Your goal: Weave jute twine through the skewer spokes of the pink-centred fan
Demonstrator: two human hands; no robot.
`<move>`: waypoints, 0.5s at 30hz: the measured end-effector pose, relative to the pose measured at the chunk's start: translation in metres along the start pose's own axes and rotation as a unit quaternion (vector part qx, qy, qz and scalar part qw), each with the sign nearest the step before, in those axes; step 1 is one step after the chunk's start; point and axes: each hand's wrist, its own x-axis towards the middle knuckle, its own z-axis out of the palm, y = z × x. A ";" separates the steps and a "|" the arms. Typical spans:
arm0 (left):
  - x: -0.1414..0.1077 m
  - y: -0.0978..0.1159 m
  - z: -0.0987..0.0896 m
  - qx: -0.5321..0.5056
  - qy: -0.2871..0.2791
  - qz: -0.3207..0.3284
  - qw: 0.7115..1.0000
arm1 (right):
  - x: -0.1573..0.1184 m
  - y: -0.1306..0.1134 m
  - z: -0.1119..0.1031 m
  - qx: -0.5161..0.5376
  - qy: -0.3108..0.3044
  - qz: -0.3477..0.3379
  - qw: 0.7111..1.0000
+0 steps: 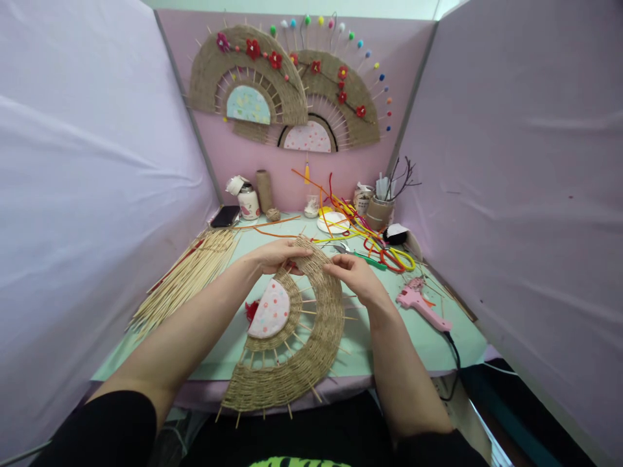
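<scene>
A half-round fan woven of brown twine [328, 324] on thin sticks stands tilted over the table's front edge, with a white, red-dotted half-circle [270, 310] at its centre. My left hand [282, 254] grips the fan's upper end, its thumb on top and its other fingers partly behind the weave. At the outer rim near that end, my right hand [349, 269] pinches the woven edge between thumb and fingers. Some red material [252, 311] shows behind the dotted half-circle.
Thin sticks [189, 275] lie at the left. Pink glue gun [421, 306] with a cord, green-handled pliers [370, 261] and coloured pipe cleaners [399, 259] lie right. Jars, a phone [225, 216] and a twig holder [379, 213] line the back. Two finished fans [292, 84] hang behind.
</scene>
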 end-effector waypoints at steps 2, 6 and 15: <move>0.001 -0.001 0.000 -0.003 0.006 -0.002 1.000 | 0.001 -0.003 -0.002 -0.006 0.018 -0.007 1.000; 0.002 -0.001 0.000 -0.007 0.017 -0.003 1.000 | 0.003 -0.005 -0.002 -0.027 0.051 -0.002 0.998; 0.002 0.001 0.004 0.001 0.022 0.000 1.000 | 0.009 0.003 0.001 -0.005 0.057 -0.030 0.998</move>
